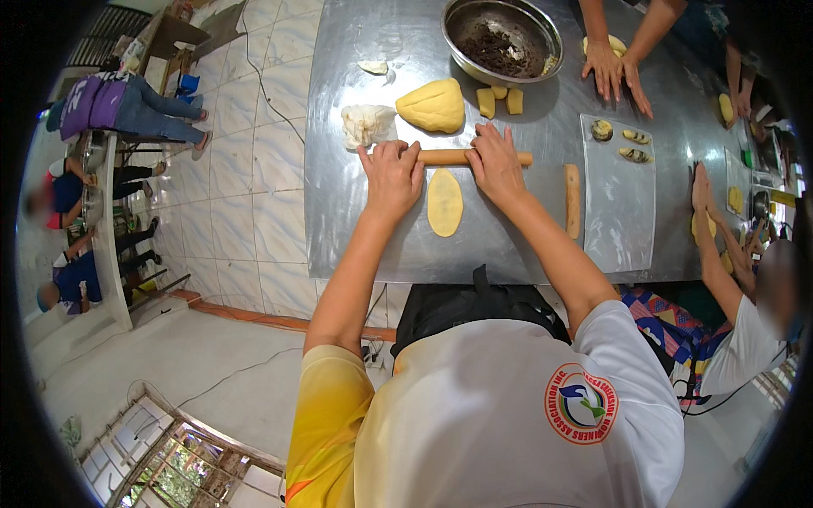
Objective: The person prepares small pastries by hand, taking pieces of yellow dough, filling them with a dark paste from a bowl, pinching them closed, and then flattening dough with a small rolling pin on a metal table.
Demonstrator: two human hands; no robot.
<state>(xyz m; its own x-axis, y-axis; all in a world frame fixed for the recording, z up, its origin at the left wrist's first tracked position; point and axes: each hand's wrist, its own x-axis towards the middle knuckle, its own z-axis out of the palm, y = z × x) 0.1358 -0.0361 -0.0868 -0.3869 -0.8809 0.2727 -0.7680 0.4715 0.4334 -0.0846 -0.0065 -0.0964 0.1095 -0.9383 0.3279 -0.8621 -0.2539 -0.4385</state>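
Observation:
Both my hands are on a wooden rolling pin (443, 157) lying crosswise on the metal table (394, 254). My left hand (392, 174) grips its left end, which the fingers hide. My right hand (495, 159) rests over the pin towards the right, with the tip showing beyond it. Just on the near side of the pin lies a flat oval of yellow dough (445, 206). A large lump of yellow dough (433, 105) sits beyond the pin, with a crumpled whitish cloth or plastic (366, 125) to its left. Several small dough pieces (486, 103) lie beside the lump.
A steel bowl (450, 37) holds dark crumbly filling. To my right are a second wooden rolling pin (572, 203) and a clear sheet (619, 222) bearing several dark-streaked dough pieces (602, 131). Across the table, another person's hands (610, 70) press dough. A co-worker's hands (700, 190) work farther right.

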